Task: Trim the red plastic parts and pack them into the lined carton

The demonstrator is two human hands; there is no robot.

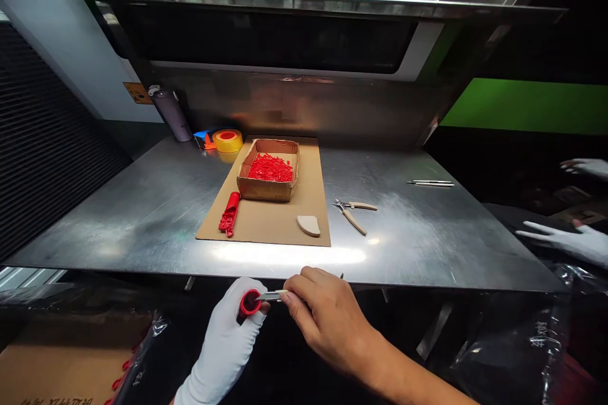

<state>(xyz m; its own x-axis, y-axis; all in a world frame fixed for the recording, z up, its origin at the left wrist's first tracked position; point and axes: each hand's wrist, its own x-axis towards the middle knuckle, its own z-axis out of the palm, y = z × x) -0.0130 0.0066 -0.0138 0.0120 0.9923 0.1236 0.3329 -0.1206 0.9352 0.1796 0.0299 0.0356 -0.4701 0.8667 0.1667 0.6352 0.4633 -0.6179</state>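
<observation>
While you are looking down past the front edge of the bench [142, 215], your gloved left hand [230, 338] is wrapping its grip around a red round part [249, 302]. Your bare right hand [327, 316] is pinching a small metal blade [270, 295], its tip touching that part.

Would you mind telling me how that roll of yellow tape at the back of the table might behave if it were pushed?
The yellow tape roll lies flat on the steel table, so it would probably slide rather than roll. It looks small and hollow, likely light. Tipped onto its edge, it might roll away.
</observation>
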